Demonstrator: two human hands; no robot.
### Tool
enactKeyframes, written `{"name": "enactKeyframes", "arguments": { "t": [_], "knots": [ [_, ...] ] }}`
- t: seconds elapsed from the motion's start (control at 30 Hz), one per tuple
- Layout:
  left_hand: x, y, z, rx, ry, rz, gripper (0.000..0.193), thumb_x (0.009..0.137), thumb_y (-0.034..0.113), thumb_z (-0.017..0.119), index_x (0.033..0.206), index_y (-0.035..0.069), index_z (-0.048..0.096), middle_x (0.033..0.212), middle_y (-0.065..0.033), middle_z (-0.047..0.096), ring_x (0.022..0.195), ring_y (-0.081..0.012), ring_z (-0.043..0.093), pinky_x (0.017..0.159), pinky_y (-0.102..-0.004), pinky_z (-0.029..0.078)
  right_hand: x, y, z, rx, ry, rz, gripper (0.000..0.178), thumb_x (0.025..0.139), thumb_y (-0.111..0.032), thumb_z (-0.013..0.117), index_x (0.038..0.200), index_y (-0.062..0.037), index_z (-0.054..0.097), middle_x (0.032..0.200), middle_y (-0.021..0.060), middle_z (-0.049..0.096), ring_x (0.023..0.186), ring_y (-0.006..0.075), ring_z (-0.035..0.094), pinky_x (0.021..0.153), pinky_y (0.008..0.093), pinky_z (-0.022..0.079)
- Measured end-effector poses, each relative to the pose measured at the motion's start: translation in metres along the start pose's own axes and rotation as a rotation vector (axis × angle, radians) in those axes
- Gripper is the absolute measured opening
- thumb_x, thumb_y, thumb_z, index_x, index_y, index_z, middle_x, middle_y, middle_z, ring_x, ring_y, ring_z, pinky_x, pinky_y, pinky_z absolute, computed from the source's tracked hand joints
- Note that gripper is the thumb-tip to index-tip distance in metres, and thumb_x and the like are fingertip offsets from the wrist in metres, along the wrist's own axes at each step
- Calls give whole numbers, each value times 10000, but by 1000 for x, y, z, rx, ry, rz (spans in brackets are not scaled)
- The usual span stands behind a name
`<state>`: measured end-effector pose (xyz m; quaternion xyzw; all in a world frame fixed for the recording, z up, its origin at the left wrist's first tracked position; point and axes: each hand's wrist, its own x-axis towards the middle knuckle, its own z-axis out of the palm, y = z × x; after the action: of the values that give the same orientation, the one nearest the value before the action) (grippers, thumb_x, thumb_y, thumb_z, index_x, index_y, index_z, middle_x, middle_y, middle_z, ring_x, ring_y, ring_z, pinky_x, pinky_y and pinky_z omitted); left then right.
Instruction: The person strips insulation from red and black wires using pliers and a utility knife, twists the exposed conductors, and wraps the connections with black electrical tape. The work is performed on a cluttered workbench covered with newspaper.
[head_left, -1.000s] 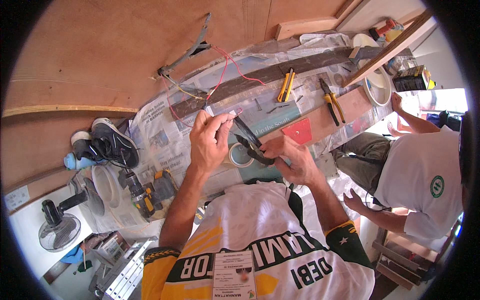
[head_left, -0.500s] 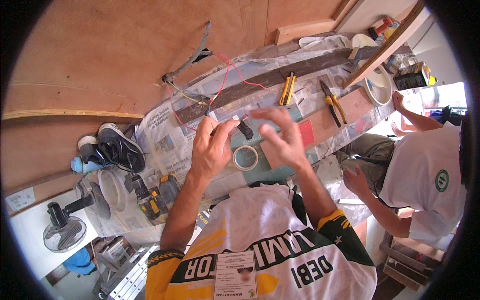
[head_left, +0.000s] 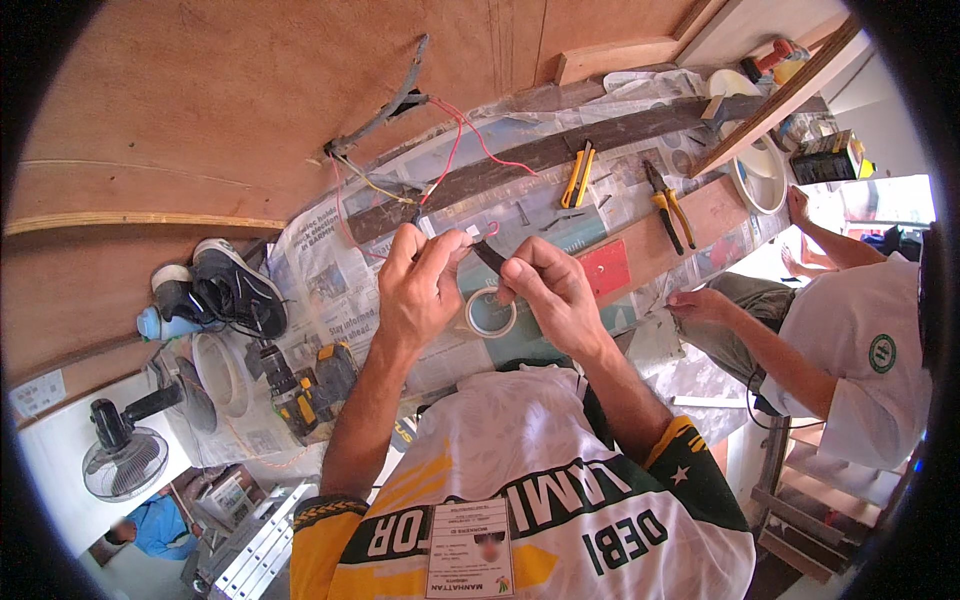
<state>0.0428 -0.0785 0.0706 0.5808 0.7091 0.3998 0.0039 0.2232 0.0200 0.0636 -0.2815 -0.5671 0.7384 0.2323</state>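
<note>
Surface: I see a newspaper-covered surface (head_left: 330,270) running under a plywood wall, with a long dark strip (head_left: 560,150) lying along it.
Containers: a white bowl-shaped fitting (head_left: 755,175) sits at the right end of the surface and another white round one (head_left: 215,370) at the left; I cannot tell what either holds.
Left hand: my left hand (head_left: 420,285) is raised above the surface, palm toward me, thumb and fingertips pinched together on the end of a red wire (head_left: 470,135) that trails back to the wall.
Right hand: my right hand (head_left: 550,290) faces it, fingers closed on a short dark strip of tape (head_left: 488,257) stretched between the two hands.
Tape roll: a pale tape roll (head_left: 490,313) shows just below and between the hands; whether it hangs or rests I cannot tell.
Tools: yellow-handled cutter (head_left: 577,172) and pliers (head_left: 665,205) lie on the surface beyond the hands; a cordless drill (head_left: 300,385) lies at my left, beside a dark shoe (head_left: 235,290).
Other person: a co-worker's hand (head_left: 695,305) rests on the surface at right.
</note>
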Motion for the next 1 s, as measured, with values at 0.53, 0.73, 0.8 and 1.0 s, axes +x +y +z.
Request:
{"name": "enactKeyframes", "arguments": {
  "t": [0.53,0.73,0.8,1.0],
  "knots": [
    [3,27,-13,-392,-171,-302,104,921,63,792,987,21,724,892,-30,582,738,-116,570,632,-279,471,14,60,31,-100,367,-157,203,1086,-179,635,976,-10,651,737,56,686,683,106,655,629,299,531],
    [0,18,-13,-308,-158,-212,91,914,111,809,933,58,737,832,-57,596,674,-185,622,585,-323,506,33,78,30,375,15,-136,206,1127,-241,583,1092,-42,622,997,9,668,933,89,606,858,283,506],
    [3,22,-13,-309,-202,-240,102,908,119,815,914,60,732,813,-56,597,663,-185,615,581,-325,500,37,84,28,514,-46,-165,212,1117,-254,601,1132,-44,626,1049,29,686,994,110,622,912,311,511],
    [0,19,-15,-347,-244,-294,116,895,127,823,896,63,726,808,-53,595,665,-191,609,599,-341,489,44,96,18,554,-175,-143,338,1083,-300,653,1308,-51,614,1216,85,713,1113,195,659,1013,360,509]
  ]
}}
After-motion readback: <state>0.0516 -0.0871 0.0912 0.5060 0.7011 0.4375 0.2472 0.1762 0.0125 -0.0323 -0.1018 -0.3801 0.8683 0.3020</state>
